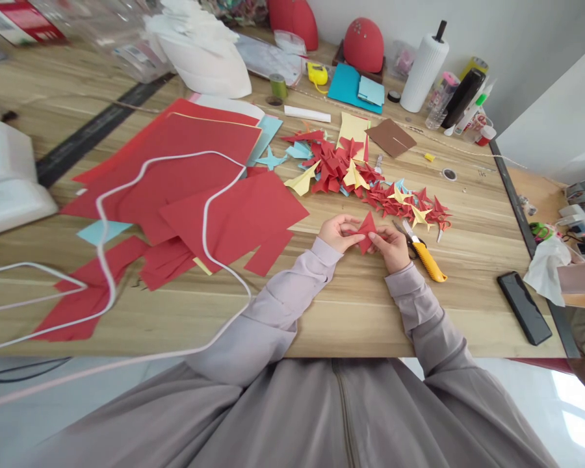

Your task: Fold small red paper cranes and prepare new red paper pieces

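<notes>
My left hand and my right hand both pinch a small folded red paper piece just above the wooden table. The piece is triangular with a pointed top. Just beyond my hands lies a pile of folded paper figures, mostly red with some yellow and light blue ones. A yellow-handled utility knife rests on the table right beside my right hand.
Large red paper sheets and cut scraps cover the table's left half, with a white cable looping over them. A black phone lies at the right edge. Bottles, a white ribbed roll and red domes stand at the back.
</notes>
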A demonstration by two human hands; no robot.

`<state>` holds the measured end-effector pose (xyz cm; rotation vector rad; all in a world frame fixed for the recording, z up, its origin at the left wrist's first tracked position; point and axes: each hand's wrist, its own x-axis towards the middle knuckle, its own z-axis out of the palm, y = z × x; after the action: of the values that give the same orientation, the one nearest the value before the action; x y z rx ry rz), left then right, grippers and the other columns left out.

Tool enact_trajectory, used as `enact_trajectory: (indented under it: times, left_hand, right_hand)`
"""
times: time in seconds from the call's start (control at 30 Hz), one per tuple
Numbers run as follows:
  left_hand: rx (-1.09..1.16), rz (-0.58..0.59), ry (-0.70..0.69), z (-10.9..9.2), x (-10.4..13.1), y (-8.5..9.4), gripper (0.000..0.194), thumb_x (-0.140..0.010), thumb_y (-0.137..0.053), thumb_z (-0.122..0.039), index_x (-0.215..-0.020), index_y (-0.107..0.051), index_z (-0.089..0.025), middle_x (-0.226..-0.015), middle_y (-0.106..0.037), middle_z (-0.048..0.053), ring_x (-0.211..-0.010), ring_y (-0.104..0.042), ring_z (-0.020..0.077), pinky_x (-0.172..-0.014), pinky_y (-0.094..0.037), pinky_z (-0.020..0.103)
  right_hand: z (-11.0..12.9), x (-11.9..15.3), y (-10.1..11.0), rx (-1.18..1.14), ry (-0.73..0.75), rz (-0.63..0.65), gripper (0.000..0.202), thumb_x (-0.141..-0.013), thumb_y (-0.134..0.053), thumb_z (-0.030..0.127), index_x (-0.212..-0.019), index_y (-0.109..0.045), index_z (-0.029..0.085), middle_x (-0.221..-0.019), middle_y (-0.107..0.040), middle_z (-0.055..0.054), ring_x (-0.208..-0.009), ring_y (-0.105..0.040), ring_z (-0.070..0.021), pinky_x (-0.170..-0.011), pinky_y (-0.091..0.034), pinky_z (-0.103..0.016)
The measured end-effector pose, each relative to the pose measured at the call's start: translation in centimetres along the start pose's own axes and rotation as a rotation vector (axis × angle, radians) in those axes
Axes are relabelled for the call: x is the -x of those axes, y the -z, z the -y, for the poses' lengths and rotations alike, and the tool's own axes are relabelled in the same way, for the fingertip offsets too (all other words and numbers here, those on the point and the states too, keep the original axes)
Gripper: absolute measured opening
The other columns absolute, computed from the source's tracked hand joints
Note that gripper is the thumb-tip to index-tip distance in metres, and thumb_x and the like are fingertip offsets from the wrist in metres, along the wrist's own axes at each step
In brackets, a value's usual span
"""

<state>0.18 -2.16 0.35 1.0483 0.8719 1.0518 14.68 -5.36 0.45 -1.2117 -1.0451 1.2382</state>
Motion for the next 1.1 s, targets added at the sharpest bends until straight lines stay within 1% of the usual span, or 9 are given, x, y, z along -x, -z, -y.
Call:
enact_trajectory:
  times: [0.03,0.1,0.2,0.33,0.53,0.67,0.83,0.97,1.1]
  left_hand:
    - [-0.005,0.007,0.004,0.1,0.0,0.1,0.046,-0.048,-0.079,-0.027,-0.087,-0.059,-0.012,-0.063,-0.065,0.001,-0.051,-0.059,0.0125,-0.054,-0.052,0.028]
    - [-0.029,0.004,0.011,0.1,-0.1,0.1,0.044,-0.047,-0.079,-0.029,-0.082,-0.061,-0.011,-0.061,-0.065,0.001,-0.051,-0.059,0.0126,-0.055,-0.051,0.028]
    - [-0.074,-0.044,-0.003,0.0,-0.2,0.1,0.037,-0.045,-0.080,-0.032,-0.071,-0.063,-0.012,-0.058,-0.063,0.002,-0.052,-0.058,0.0129,-0.055,-0.050,0.028]
    - [-0.100,-0.084,-0.040,-0.2,-0.3,0.1,0.035,-0.040,-0.082,-0.032,-0.064,-0.064,-0.013,-0.059,-0.064,0.002,-0.054,-0.058,0.0131,-0.057,-0.050,0.028]
    - [0.083,-0.034,0.092,0.1,-0.5,0.3,0.044,-0.034,-0.084,-0.032,-0.067,-0.064,-0.011,-0.054,-0.064,0.000,-0.047,-0.057,0.0112,-0.052,-0.051,0.027]
    - [0.145,0.009,0.112,0.2,-0.5,0.5,0.041,-0.040,-0.083,-0.031,-0.071,-0.065,-0.011,-0.053,-0.064,0.000,-0.048,-0.058,0.0110,-0.052,-0.052,0.026]
    - [0.250,0.040,0.162,-0.2,-0.5,0.7,0.041,-0.042,-0.083,-0.027,-0.075,-0.066,-0.009,-0.060,-0.067,0.003,-0.053,-0.063,0.0151,-0.050,-0.054,0.026]
    - [0.297,0.059,0.247,-1.0,-0.3,0.7,0.039,-0.057,-0.077,-0.023,-0.090,-0.066,-0.007,-0.065,-0.070,0.008,-0.054,-0.066,0.0186,-0.046,-0.053,0.024]
    - [0.288,0.029,0.285,-1.3,-0.1,0.6,0.038,-0.070,-0.068,-0.022,-0.103,-0.061,-0.005,-0.066,-0.069,0.008,-0.053,-0.066,0.0187,-0.046,-0.053,0.025]
  right_hand:
    - [0.1,0.0,0.0,0.020,-0.001,0.000,0.034,-0.059,-0.075,0.044,-0.071,-0.059,0.018,-0.051,-0.063,0.003,-0.041,-0.056,-0.0098,-0.043,-0.047,-0.022]
    - [0.2,0.1,-0.1,0.049,0.005,0.003,0.033,-0.059,-0.075,0.045,-0.065,-0.058,0.017,-0.049,-0.062,0.003,-0.042,-0.056,-0.0101,-0.043,-0.048,-0.023]
    - [0.3,0.1,-0.1,0.062,0.013,0.001,0.032,-0.060,-0.074,0.045,-0.065,-0.059,0.018,-0.048,-0.062,0.002,-0.042,-0.056,-0.0107,-0.044,-0.049,-0.024]
    - [0.5,0.1,-0.2,0.063,0.009,0.000,0.033,-0.059,-0.075,0.045,-0.062,-0.057,0.018,-0.047,-0.062,0.002,-0.041,-0.056,-0.0105,-0.043,-0.048,-0.023]
    - [0.0,0.0,0.1,0.056,0.024,0.018,0.032,-0.062,-0.074,0.044,-0.059,-0.055,0.018,-0.046,-0.062,0.002,-0.040,-0.055,-0.0101,-0.043,-0.047,-0.023]
    - [-0.5,-0.1,0.6,0.024,0.018,0.044,0.028,-0.065,-0.073,0.040,-0.061,-0.058,0.017,-0.047,-0.062,0.002,-0.040,-0.053,-0.0089,-0.043,-0.044,-0.021]
    - [-0.5,-0.1,0.7,-0.039,-0.009,0.043,0.024,-0.066,-0.073,0.037,-0.061,-0.060,0.017,-0.046,-0.062,0.002,-0.038,-0.053,-0.0081,-0.041,-0.043,-0.019]
    - [-0.4,-0.2,0.5,-0.073,-0.013,0.029,0.025,-0.068,-0.070,0.040,-0.064,-0.063,0.017,-0.046,-0.063,0.001,-0.037,-0.054,-0.0092,-0.040,-0.043,-0.020]
    - [-0.5,-0.2,0.5,-0.059,-0.018,0.012,0.025,-0.068,-0.070,0.042,-0.066,-0.065,0.017,-0.046,-0.063,0.001,-0.037,-0.054,-0.0102,-0.039,-0.043,-0.020]
